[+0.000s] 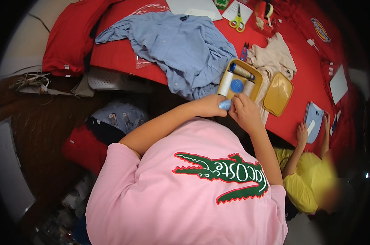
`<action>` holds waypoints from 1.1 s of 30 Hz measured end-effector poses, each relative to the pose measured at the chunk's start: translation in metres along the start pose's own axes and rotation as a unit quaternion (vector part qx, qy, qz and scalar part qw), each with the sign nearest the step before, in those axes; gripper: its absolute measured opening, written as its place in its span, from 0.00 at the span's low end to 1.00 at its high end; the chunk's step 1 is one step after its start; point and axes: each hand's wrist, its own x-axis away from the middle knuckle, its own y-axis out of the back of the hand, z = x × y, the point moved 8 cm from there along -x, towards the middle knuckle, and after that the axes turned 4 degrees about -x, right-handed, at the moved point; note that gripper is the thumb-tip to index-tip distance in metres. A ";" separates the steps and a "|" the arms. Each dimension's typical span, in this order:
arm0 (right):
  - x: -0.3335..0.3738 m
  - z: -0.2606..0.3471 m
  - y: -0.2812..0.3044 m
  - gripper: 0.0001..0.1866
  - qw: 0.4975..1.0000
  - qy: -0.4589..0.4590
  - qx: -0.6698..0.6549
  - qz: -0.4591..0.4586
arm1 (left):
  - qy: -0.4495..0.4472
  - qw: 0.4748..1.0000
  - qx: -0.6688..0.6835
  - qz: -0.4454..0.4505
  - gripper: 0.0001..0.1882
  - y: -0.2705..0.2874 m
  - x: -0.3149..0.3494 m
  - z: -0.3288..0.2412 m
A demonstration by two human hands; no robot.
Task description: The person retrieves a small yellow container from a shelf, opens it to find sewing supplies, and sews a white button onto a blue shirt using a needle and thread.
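Light-blue thread spool (224, 105) is pinched right between your two hands, just off the near edge of the red counter (119, 57) and above your pink shirt (185, 192).

Only the head view to go on. Your left hand (209, 105) is curled around the spool from the left side, fingers closed on it. Your right hand (245, 112) comes in from the right, fingertips touching the spool's right end, so it looks narrow and pinching rather than open; whether it's got the thread end or the spool itself I honestly can't tell. The spool's long axis seems to run roughly left to right between the hands, though most of it is hidden. Left hand has more of it.

Just beyond your hands, on the counter, sits the open yellow tin (256, 83) with a white spool (225, 83), a blue round spool (236, 85) and a couple more, its lid (278, 94) lying just to the right. The blue shirt (185, 49) is spread out to the left of the tin, beige cloth (275, 57) behind it, and yellow-handled scissors (237, 22) well further back. Another person in yellow (307, 179) is working to your right.
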 end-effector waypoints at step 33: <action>0.065 -0.081 0.046 0.07 0.766 -0.263 -0.472 -0.347 | -0.161 0.908 -0.061 -0.382 0.21 0.036 -0.006 -0.039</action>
